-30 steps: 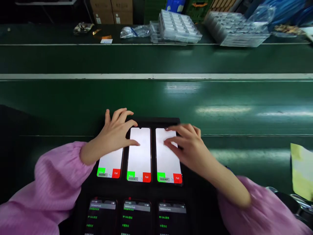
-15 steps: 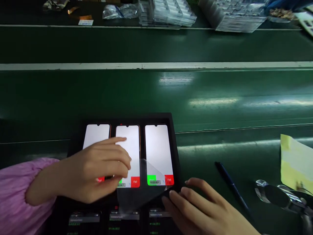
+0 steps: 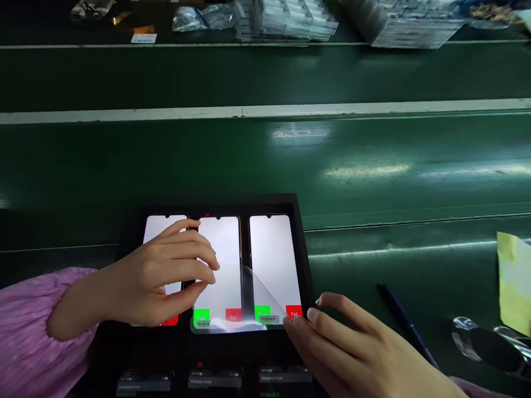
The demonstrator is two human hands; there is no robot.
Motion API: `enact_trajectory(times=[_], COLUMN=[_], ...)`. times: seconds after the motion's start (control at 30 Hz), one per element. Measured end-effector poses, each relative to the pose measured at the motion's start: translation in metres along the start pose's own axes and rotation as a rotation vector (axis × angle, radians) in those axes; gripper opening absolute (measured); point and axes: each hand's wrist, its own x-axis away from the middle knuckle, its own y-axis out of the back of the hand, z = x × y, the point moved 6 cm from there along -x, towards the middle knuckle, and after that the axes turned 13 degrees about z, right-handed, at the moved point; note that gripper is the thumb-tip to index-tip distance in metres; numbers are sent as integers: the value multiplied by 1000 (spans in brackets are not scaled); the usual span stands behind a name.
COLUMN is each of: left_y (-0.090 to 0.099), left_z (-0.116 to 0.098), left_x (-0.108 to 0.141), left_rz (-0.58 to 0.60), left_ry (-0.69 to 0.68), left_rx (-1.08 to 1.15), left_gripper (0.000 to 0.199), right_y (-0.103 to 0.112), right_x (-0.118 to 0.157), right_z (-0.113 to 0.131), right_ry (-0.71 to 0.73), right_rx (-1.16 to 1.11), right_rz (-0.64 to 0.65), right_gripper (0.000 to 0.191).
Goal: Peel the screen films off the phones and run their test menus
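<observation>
Several lit phones lie in a black tray (image 3: 305, 249). A clear plastic film (image 3: 259, 293) spans the lower parts of the middle phone (image 3: 224, 243) and right phone (image 3: 271, 249), whose white screens show green and red boxes. My right hand (image 3: 348, 342) pinches the film's right corner beside the red box. My left hand (image 3: 174, 271) is over the left phone (image 3: 155, 224) and the middle one's edge. Its thumb and forefinger close on the film's left side, the other fingers loosely curved; their contact is partly hidden.
Dark phones with green text, one at the front middle (image 3: 215, 381), fill the near row. A dark pen (image 3: 406, 326), a shiny metal object (image 3: 467, 337) and yellowish paper (image 3: 514, 282) lie right. Clear plastic trays (image 3: 290, 19) stand on the shelf beyond the green surface (image 3: 124, 160).
The film's near edge has lifted away from the front phones and now lies across the bottoms of the white screens. My left hand has shifted slightly up and left, uncovering the middle phone's green box.
</observation>
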Motion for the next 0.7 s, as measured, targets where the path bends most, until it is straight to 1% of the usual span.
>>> enact_trajectory(times=[0.13, 0.2, 0.27, 0.3, 0.33, 0.4, 0.47, 0.5, 0.57, 0.6, 0.67, 0.7], left_y=[-3, -5, -6, -6, -7, -8, -9, -9, -11, -11, -10, -9], left_z=[1, 3, 7, 10, 15, 27, 39, 44, 50, 52, 54, 54], left_x=[0, 1, 2, 3, 4, 7, 10, 11, 13, 13, 13, 13], left_rz=[15, 19, 12, 9, 7, -1, -4, 0, 13, 24, 39, 47], left_ry=[11, 31, 92, 138, 194, 325, 452, 499, 555, 569, 589, 599], left_rx=[-18, -46, -119, -168, -223, -343, -450, -486, -515, -512, -491, -473], left_gripper=[23, 21, 21, 24, 32, 58, 86, 95, 99, 98, 95, 94], right_y=[-3, -3, -1, 0, 0, 1, 3, 4, 4, 4, 8, 12], right_x=[1, 2, 2, 2, 1, -3, -9, -14, -26, -32, -45, -50], right_z=[-3, -3, 0, 2, 3, 5, 6, 4, -7, -17, -47, -65], right_ry=[-18, -12, 26, 35, 30, 17, 26, 36, 41, 22, -53, -123], right_rx=[5, 11, 27, 35, 41, 50, 51, 43, 27, 10, -75, -169], right_rz=[20, 7, -14, -16, -4, 9, -25, -32, -34, -33, -82, -137], right_gripper=[36, 38, 39, 39, 38, 35, 33, 32, 29, 28, 23, 20])
